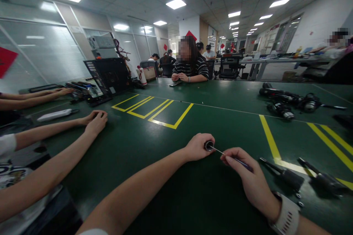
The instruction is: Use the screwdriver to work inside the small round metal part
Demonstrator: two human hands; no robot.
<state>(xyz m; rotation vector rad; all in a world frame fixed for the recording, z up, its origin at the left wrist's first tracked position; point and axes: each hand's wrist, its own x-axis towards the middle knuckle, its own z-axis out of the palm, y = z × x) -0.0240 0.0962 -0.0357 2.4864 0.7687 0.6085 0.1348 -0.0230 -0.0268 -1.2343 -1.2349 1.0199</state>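
My left hand (199, 147) is closed around a short dark cylindrical part (209, 145), whose open, ring-shaped end faces to the right. In my right hand (246, 170) is a thin screwdriver (242, 163) with a dark handle and a slim metal shaft. The shaft's tip reaches the open end of the cylinder; how deep it goes I cannot tell. Right of my right hand lie two dark tool-like parts with long shafts, one nearer (288, 177) and one farther right (327, 180). Two small metal rings (299, 200) rest beside them.
Yellow tape outlines (162, 123) mark the green table (143, 154). Black mechanical assemblies (286, 101) lie at the far right. On the left are another person's hands (96, 121), a white power strip-like object (55, 115) and a black computer case (110, 75). Someone sits opposite (190, 68).
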